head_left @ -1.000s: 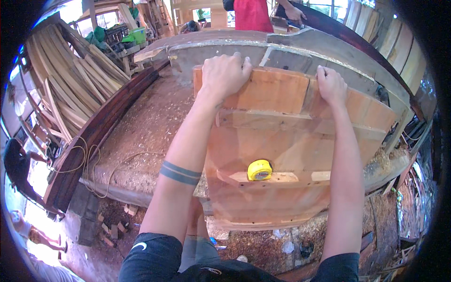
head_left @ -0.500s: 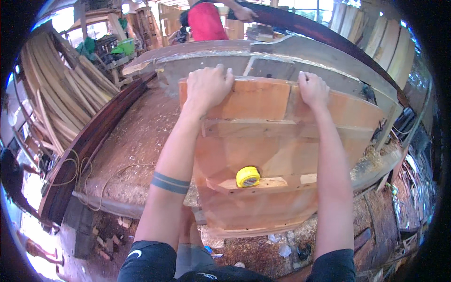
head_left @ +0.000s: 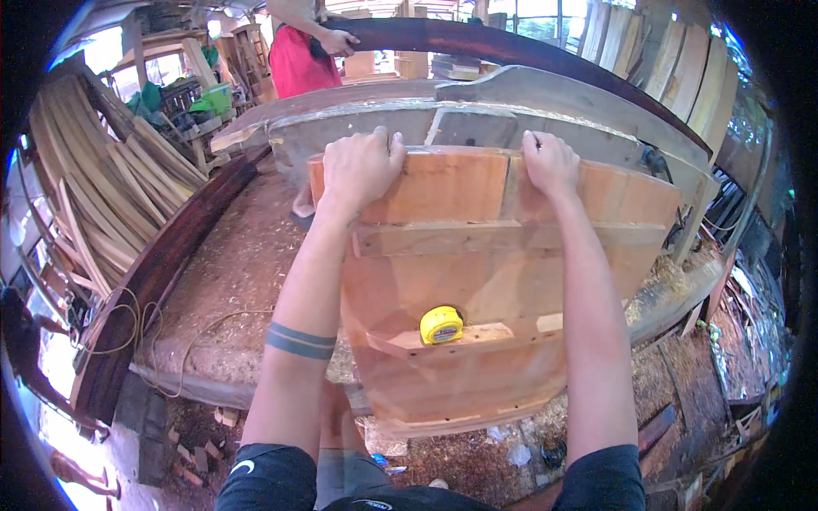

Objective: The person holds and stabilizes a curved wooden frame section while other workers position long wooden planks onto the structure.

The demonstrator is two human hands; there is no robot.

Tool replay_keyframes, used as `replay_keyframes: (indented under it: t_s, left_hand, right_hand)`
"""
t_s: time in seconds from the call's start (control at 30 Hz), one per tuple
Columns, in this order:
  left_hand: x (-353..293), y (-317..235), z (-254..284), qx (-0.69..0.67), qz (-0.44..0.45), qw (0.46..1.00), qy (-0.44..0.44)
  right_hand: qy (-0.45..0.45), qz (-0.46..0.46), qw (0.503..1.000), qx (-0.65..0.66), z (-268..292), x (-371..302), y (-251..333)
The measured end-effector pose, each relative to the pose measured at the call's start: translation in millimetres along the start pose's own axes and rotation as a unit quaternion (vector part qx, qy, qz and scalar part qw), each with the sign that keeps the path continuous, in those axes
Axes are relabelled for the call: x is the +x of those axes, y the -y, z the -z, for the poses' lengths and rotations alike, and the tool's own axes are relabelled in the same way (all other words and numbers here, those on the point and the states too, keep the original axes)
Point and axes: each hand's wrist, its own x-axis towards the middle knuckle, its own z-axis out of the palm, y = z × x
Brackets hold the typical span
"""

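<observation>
A broad orange-brown wooden panel (head_left: 443,285), made of joined boards with cross battens, leans up in front of me. My left hand (head_left: 362,166) grips its top edge near the left corner, fingers curled over the far side. Farther right along the same edge, my right hand (head_left: 551,162) is closed over the wood too. On the lower batten rests a yellow tape measure (head_left: 441,325), touched by neither hand. Both hands' fingertips are partly hidden behind the panel.
Behind the panel stands a long grey wooden structure (head_left: 349,128). A dark curved timber (head_left: 187,221) runs along the left, near a thin cord (head_left: 226,317). Beyond, a person in red shorts (head_left: 298,64) has a hand on another dark curved beam (head_left: 477,38). Planks (head_left: 102,179) lean at left.
The person in red shorts has moved left along the dark beam, and a foot now shows beyond the panel's left edge. The whole scene sits slightly left; my grip is the same.
</observation>
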Motion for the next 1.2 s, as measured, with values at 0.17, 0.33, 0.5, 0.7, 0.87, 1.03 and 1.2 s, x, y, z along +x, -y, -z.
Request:
replay_keyframes:
  t_s: [0.17,0.33,0.5,0.7,0.87,1.03,1.2]
  left_hand:
    - [-0.5,0.9,-0.3,0.0,-0.005,1.0,-0.003]
    - [-1.2,1.1,-0.3,0.009,-0.007,1.0,0.002]
    - [-1.6,1.2,0.5,-0.004,-0.008,1.0,-0.005]
    - [-1.7,0.7,1.3,-0.005,-0.002,1.0,0.002]
    - [-1.0,0.0,1.7,-0.006,0.004,1.0,0.014]
    - [-0.7,-0.6,2.3,0.0,0.011,1.0,0.019]
    - [-1.6,0.3,2.0,-0.009,0.002,1.0,0.007]
  right_hand:
    - [0.008,-0.003,1.0,-0.003,-0.5,0.7,-1.2]
    - [-0.001,0.007,1.0,0.0,-1.5,1.0,-2.8]
    - [0.001,0.002,1.0,0.0,-1.7,0.5,-2.1]
    - [0.0,0.002,1.0,-0.006,-1.5,-0.1,-1.9]
    - [0.018,-0.004,1.0,-0.011,-1.7,1.8,-3.3]
    - [0.021,-0.004,1.0,-0.012,-1.2,1.6,-2.9]
    - [0.016,-0.001,1.0,-0.01,-0.6,0.7,-2.6]
